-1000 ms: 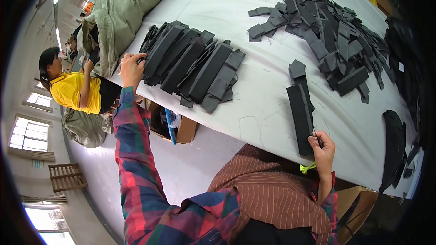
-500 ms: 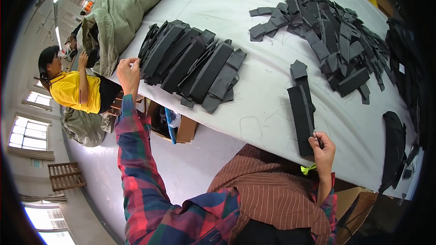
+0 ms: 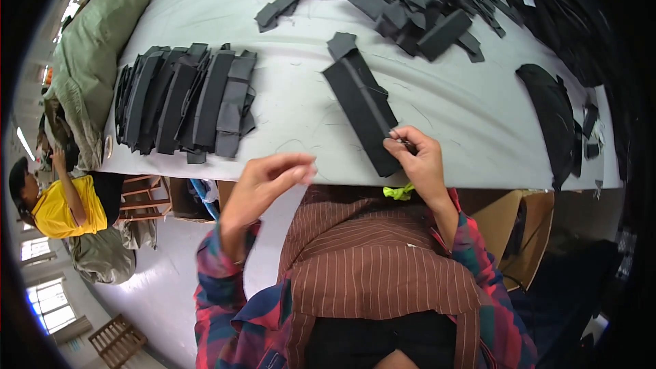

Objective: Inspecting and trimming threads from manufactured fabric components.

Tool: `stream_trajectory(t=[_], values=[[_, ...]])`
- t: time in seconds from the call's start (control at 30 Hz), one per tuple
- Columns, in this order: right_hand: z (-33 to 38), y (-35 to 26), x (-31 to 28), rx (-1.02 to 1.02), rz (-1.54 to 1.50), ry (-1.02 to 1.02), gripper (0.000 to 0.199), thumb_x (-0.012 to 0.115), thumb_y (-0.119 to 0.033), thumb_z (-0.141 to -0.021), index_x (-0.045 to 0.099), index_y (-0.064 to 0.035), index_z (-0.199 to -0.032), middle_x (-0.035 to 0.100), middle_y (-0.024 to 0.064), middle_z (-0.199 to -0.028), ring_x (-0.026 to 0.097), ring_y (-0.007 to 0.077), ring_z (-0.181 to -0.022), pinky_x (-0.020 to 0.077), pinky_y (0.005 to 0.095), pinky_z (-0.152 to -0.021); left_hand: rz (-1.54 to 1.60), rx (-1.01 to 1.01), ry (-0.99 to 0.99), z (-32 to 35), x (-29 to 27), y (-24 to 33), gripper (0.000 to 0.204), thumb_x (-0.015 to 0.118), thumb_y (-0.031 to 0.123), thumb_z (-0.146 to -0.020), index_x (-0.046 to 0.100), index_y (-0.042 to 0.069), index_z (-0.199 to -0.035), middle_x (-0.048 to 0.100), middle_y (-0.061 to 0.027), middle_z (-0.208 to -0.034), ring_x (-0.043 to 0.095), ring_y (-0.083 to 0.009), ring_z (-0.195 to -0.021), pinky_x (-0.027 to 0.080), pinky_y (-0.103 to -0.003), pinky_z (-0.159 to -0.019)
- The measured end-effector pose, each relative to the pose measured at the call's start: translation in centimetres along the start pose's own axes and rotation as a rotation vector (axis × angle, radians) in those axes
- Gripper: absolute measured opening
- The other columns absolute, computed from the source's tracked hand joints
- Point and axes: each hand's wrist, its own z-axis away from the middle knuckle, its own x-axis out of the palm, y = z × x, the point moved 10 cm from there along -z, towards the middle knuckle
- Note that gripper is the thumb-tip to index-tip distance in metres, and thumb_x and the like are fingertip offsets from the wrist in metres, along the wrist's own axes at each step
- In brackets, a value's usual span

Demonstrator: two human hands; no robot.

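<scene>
A dark fabric strip (image 3: 362, 113), with a folded grey piece showing at its far end, lies slanting on the white table in front of me. At its near end, my right hand (image 3: 420, 157) is closed in a pinch on a small dark tool (image 3: 408, 145), mostly hidden by the fingers. My left hand (image 3: 266, 184) is in front of the table edge, left of the strip; thumb and fingers are apart with nothing between them. Further left, a row of stacked dark fabric strips (image 3: 184, 99) lies side by side. A loose heap of similar pieces (image 3: 410, 0) covers the far side.
The white table (image 3: 287, 116) ends just before my body. A black cloth item (image 3: 547, 116) lies at the right. A big greenish sack (image 3: 102, 41) rests at the far left, near a person in a yellow shirt (image 3: 72, 208). Cardboard boxes (image 3: 529, 225) stand below the table.
My left hand has moved from beside the stacked strips rightward and nearer to me, its fingers now apart. The view has swung right; my right hand stays at the single strip's near end.
</scene>
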Motion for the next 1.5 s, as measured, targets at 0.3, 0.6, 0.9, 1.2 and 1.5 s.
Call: stream_trajectory(t=[0.3,0.6,0.9,1.2,1.5], values=[[2.4,-3.0,0.5,-0.139,0.131,-0.031,0.012,0.066,0.000,-0.078,0.064,-0.0018,-0.090,0.064,0.0089,-0.070,0.057,0.0106,-0.060,0.0451,0.0253,-0.056,0.545,0.157,0.181,-6.2,6.6,-0.7,0.029,0.067,0.019,-0.087,0.055,0.001,-0.107,0.060,-0.0036,-0.096,0.055,-0.0071,-0.079,0.045,-0.021,-0.068],[2.5,-4.1,0.3,-0.247,0.285,-0.071,0.031,0.059,0.011,-0.070,0.064,-0.0023,-0.098,0.063,0.0094,-0.080,0.059,0.0179,-0.069,0.0464,0.0260,-0.063,0.611,0.116,0.167,-6.7,5.7,-2.0,0.012,0.063,0.005,-0.082,0.056,0.003,-0.091,0.065,-0.0103,-0.091,0.060,-0.0127,-0.075,0.046,-0.022,-0.068],[2.8,-6.1,-1.7,-0.244,0.355,0.051,0.024,0.071,-0.017,-0.077,0.065,-0.0097,-0.099,0.063,0.0065,-0.084,0.060,0.0232,-0.071,0.0457,0.0321,-0.063,0.708,0.418,0.185,-4.4,5.7,0.2,0.026,0.059,-0.006,-0.076,0.057,0.002,-0.100,0.062,-0.0172,-0.113,0.057,-0.0205,-0.104,0.039,-0.033,-0.096],[3.8,-6.6,-0.5,-0.350,0.628,-0.010,0.013,0.068,-0.016,-0.078,0.068,-0.0098,-0.089,0.061,0.0047,-0.070,0.056,0.0233,-0.063,0.0379,0.0334,-0.056,0.344,0.449,0.197,-3.8,6.0,-0.2,0.058,0.066,0.007,-0.072,0.048,0.001,-0.126,0.058,-0.0176,-0.121,0.052,-0.0192,-0.109,0.037,-0.031,-0.092],[4.2,-7.6,-0.2,-0.378,0.824,0.020,0.010,0.069,-0.019,-0.077,0.067,-0.0104,-0.081,0.060,0.0037,-0.067,0.056,0.0229,-0.060,0.0381,0.0347,-0.056,0.217,0.439,0.220,-3.2,6.3,-0.4,0.060,0.068,0.009,-0.070,0.047,0.001,-0.126,0.059,-0.0169,-0.117,0.051,-0.0173,-0.104,0.036,-0.031,-0.092]])
